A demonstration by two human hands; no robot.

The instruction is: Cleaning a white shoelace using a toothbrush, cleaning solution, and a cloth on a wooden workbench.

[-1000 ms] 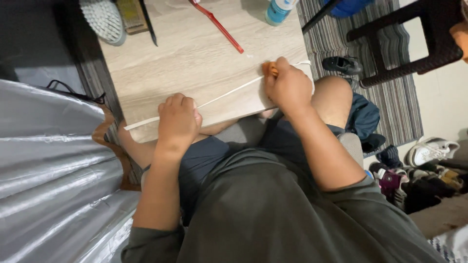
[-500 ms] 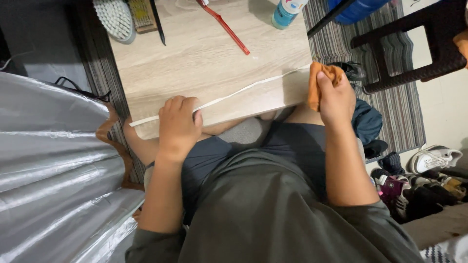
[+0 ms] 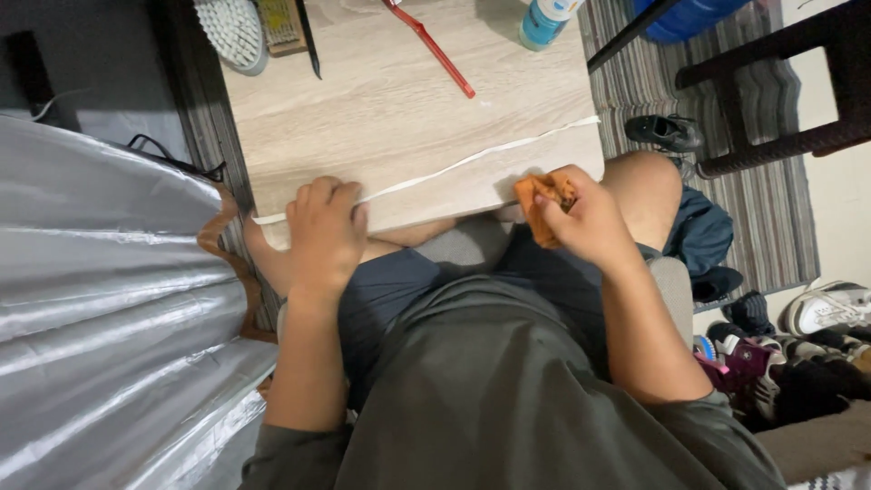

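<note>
- Head view shows us an orange cloth [image 3: 543, 201] bunched in the right hand [image 3: 585, 218], whose fingers are curled closed around it; the cloth sits against the near edge of a wood-grain board [image 3: 408, 118], towards its right corner.
- We see a white strip [image 3: 472, 161] running along that near edge of the board, from the left corner up to the right one.
- Our left hand [image 3: 325, 238] lies fingers-down over the board's near left corner, fingers bent over the edge and touching the white strip; it grips the board and holds nothing else.
- We find the board resting across the person's lap, above bare knees and dark shorts.
- Farther back on the board lie a red tool [image 3: 431, 45], a dark thin tool [image 3: 308, 41], a white brush [image 3: 231, 32] and a blue-capped bottle [image 3: 544, 20].
- To the left we see shiny silver sheeting [image 3: 100, 299]; to the right, a striped rug [image 3: 653, 82], a dark chair frame [image 3: 780, 91] and a scatter of shoes [image 3: 798, 345] on the floor.
</note>
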